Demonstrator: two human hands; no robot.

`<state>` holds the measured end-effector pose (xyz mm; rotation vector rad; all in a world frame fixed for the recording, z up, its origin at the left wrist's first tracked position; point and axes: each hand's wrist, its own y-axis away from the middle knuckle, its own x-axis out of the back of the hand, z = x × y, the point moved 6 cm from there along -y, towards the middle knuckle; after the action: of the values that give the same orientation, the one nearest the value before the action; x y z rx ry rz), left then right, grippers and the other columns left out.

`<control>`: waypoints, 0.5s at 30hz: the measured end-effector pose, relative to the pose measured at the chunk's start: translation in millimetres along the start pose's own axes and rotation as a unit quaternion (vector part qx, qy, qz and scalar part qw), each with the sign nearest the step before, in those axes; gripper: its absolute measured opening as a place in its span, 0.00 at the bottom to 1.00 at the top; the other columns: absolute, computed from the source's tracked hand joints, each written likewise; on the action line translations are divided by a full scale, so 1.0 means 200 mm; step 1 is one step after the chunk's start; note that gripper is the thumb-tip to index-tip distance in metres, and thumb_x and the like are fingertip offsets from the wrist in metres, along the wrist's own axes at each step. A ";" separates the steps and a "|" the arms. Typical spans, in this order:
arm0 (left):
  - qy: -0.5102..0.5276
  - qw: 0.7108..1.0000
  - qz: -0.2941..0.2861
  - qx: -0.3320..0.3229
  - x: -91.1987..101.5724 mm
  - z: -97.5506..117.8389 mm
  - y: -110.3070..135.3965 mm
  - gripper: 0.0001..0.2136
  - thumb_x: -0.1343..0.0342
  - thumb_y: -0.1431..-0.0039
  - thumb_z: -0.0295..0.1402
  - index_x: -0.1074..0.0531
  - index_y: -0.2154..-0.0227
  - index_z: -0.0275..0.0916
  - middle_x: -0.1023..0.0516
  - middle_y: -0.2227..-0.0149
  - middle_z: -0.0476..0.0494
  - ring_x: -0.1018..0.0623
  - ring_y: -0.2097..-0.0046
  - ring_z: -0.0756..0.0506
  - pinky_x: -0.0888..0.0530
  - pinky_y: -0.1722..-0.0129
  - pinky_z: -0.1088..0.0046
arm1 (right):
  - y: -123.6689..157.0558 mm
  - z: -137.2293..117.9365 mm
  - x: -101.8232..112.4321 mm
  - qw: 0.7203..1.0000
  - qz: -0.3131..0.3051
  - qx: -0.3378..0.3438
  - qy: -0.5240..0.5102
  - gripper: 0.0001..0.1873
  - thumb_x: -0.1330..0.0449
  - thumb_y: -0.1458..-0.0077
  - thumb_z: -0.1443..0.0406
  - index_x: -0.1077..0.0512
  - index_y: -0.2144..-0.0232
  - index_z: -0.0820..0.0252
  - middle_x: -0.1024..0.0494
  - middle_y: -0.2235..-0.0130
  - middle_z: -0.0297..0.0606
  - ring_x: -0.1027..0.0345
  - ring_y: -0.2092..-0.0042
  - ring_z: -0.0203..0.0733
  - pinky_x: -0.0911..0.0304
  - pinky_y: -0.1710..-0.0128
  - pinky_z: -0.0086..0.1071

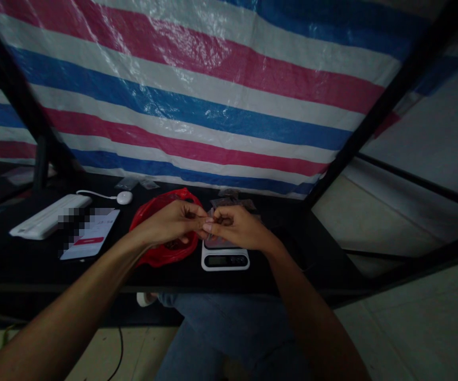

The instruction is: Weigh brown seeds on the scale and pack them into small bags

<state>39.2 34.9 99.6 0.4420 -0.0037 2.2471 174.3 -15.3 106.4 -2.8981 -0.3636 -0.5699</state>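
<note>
My left hand (179,221) and my right hand (236,226) meet with fingertips together above a small white digital scale (225,261). Both are closed in a pinch on what looks like a small clear plastic bag (210,213), mostly covered by the fingers. The scale has a dark display at its front, and my right hand hides part of its plate. Under and behind my left hand lies an open red plastic bag (149,209) with small dark brownish contents that I cannot make out. Several small filled plastic bags (229,199) lie behind my right hand.
On the black table (165,278) at the left are a phone (93,235), a white power bank (50,217) and a round white charger (124,198) with a cable. Flat clear bags (127,183) lie near the back edge. A striped plastic sheet (197,106) hangs behind, between dark frame posts.
</note>
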 end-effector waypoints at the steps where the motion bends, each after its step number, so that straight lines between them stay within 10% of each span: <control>1: 0.009 1.000 -0.001 0.001 0.00 0.00 0.00 0.16 0.34 0.48 0.48 0.23 0.68 0.39 0.17 0.69 0.48 0.27 0.77 0.53 0.36 0.82 0.81 | 0.00 0.01 0.00 1.000 -0.004 -0.003 -0.012 0.09 0.34 0.42 0.60 0.26 0.70 0.60 0.22 0.69 0.33 0.28 0.67 0.35 0.32 0.67 0.30; 15: -0.096 0.989 0.097 -0.051 0.02 0.04 0.03 0.08 0.49 0.41 0.38 0.34 0.73 0.40 0.30 0.78 0.52 0.32 0.78 0.50 0.35 0.78 0.74 | -0.03 0.05 0.07 0.990 0.124 -0.033 0.062 0.14 0.43 0.49 0.73 0.37 0.82 0.57 0.25 0.77 0.31 0.28 0.72 0.36 0.30 0.70 0.30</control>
<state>34.5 32.8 108.6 0.6231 -0.2718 2.3711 189.6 -5.0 104.2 -2.8897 0.0333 -0.7256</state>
